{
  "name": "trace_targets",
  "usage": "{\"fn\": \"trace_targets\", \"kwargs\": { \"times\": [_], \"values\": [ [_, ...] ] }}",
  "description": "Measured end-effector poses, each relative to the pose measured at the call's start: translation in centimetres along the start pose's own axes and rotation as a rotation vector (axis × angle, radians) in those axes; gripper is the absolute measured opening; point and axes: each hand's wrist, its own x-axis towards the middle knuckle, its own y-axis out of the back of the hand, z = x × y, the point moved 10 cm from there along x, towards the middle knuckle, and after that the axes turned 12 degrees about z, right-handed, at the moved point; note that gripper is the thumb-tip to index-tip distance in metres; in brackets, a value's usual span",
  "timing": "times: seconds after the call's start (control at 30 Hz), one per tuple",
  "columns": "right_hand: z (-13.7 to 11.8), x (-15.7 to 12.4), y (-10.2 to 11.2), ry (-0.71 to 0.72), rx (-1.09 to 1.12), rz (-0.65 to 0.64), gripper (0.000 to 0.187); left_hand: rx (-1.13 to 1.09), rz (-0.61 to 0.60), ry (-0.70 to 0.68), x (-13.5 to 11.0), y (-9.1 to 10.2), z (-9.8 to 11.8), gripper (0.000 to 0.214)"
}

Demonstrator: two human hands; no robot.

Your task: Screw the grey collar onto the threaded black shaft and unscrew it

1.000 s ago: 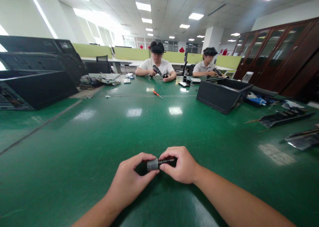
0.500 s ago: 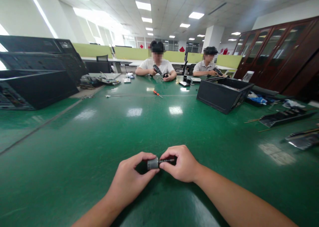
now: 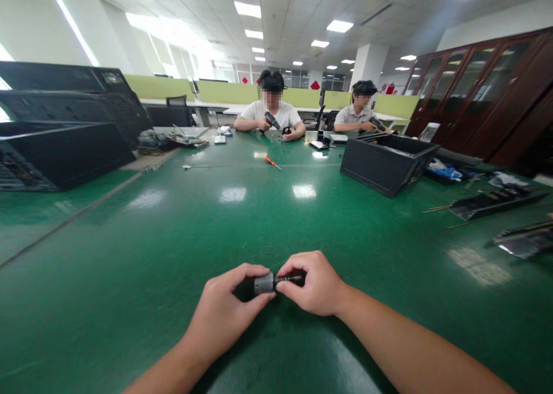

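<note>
Low in the middle of the head view, a small grey metal cylinder (image 3: 262,284) lies on its side between my hands. A thin dark shaft with spiral ridges or a coil (image 3: 287,279) sticks out of its right end. My left hand (image 3: 224,302) holds the cylinder between thumb and index finger. With thumb and fingertips, my right hand (image 3: 317,284) pinches the shaft close to the cylinder; the curled fingers partly hide it. Both are just over the green tabletop (image 3: 216,233). I cannot make out the part's exact kind.
An orange-handled screwdriver (image 3: 271,162) lies ahead. A black metal case (image 3: 384,160) stands right, more black cases (image 3: 82,152) left. Metal strips (image 3: 488,204) lie at the right. Across the table, two people hold power drills (image 3: 272,120); one faces me directly.
The cylinder has shifted very slightly left between my fingers, with a little more of its collar and shaft showing. Both hands keep almost the same place and grip.
</note>
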Motion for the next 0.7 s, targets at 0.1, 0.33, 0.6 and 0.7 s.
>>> {"fn": "trace_targets", "kwargs": {
  "times": [0.1, 0.33, 0.6, 0.7],
  "values": [
    [0.03, -0.03, 0.04, 0.001, -0.007, 0.004, 0.005, -0.004, 0.004, -0.003, 0.06, 0.01, 0.02, 0.019],
    [0.01, 0.01, 0.16, 0.003, -0.008, 0.012, 0.004, -0.001, 0.023, -0.018, 0.14, 0.09, -0.01, 0.021],
    [-0.07, -0.02, 0.25, 0.005, 0.003, 0.021, 0.004, 0.0, 0.034, -0.051, 0.25, 0.39, 0.47, 0.019],
    [-0.16, 0.01, 0.3, 0.002, 0.013, 0.026, 0.004, 0.001, 0.041, -0.062, 0.29, 0.42, 0.5, 0.02]
  ]
}}
